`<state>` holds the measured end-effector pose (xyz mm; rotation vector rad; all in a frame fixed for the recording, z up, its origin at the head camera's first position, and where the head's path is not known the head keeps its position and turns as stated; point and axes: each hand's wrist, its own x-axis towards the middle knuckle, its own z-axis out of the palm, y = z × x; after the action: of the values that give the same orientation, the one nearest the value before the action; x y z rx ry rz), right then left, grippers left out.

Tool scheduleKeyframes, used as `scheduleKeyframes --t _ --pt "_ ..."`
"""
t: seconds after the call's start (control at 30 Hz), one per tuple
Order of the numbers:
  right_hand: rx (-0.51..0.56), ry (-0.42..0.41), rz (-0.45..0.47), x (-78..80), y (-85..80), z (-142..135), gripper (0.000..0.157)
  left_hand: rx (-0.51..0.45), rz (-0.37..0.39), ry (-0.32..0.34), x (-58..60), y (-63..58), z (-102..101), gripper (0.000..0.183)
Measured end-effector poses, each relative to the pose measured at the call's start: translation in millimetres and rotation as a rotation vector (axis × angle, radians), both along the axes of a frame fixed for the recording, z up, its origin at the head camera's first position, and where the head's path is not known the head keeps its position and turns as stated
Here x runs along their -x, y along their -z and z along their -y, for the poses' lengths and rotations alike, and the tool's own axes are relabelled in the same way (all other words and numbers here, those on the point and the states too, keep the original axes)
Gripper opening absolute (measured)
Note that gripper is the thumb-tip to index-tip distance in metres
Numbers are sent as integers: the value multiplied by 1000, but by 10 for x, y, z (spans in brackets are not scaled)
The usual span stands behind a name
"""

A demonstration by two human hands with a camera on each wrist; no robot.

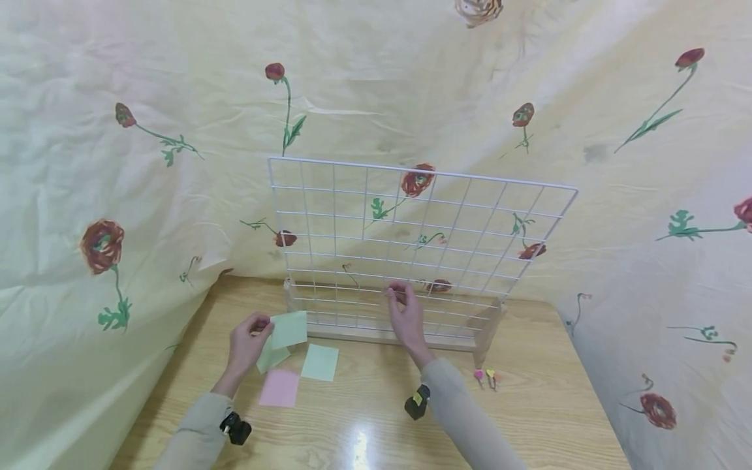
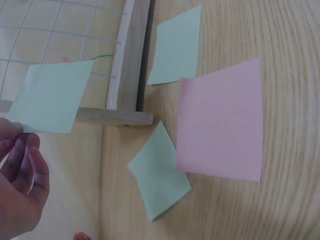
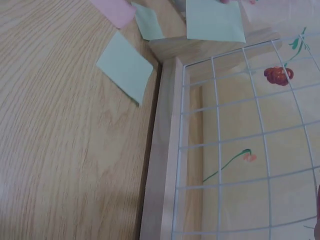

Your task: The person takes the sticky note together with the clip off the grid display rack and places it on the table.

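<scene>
In the head view my left hand (image 1: 243,346) pinches one edge of a pale green paper note (image 1: 289,328) between thumb and fingers. The left wrist view has that note (image 2: 52,97) raised in front of the white wire grid (image 1: 470,177). My right hand (image 1: 407,320) is at the lower middle of the grid, thumb and finger bent toward each other at a wire. Whether they hold something small, I cannot tell. On the table lie a pink note (image 2: 220,122), a green note (image 2: 160,175) below the left hand, and another green note (image 2: 176,47) beside the grid's base.
A wooden base (image 3: 165,150) with side feet holds the grid tilted on the wooden table (image 1: 364,405). Small clips with pink (image 1: 478,375) and yellow (image 1: 490,373) heads lie right of the base. Flower-patterned cloth (image 1: 194,215) surrounds the table's back and sides.
</scene>
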<state>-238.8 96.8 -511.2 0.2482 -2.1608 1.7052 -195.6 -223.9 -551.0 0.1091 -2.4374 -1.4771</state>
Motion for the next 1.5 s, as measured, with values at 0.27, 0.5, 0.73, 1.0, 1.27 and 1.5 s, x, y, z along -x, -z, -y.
scheduleKeyframes --t 0.27,0.5,0.73,1.0,1.27,1.5 --pt "-71 -12 -12 -48 136 -151 16 10 -2 -11 -90 69 59 8" --pt "-101 -5 -5 -135 260 -241 15 23 -41 -19 -149 135 111 7" --pt "-113 -6 31 -135 375 -374 19 4 -26 -29 -168 191 137 7" --pt "-180 -14 53 -163 459 -582 18 24 55 -51 -222 225 216 8" --pt "-235 10 65 -181 546 -793 19 34 58 -64 -259 268 294 10" --pt "-245 32 147 -250 616 -1015 20 35 72 -78 -323 259 331 9"
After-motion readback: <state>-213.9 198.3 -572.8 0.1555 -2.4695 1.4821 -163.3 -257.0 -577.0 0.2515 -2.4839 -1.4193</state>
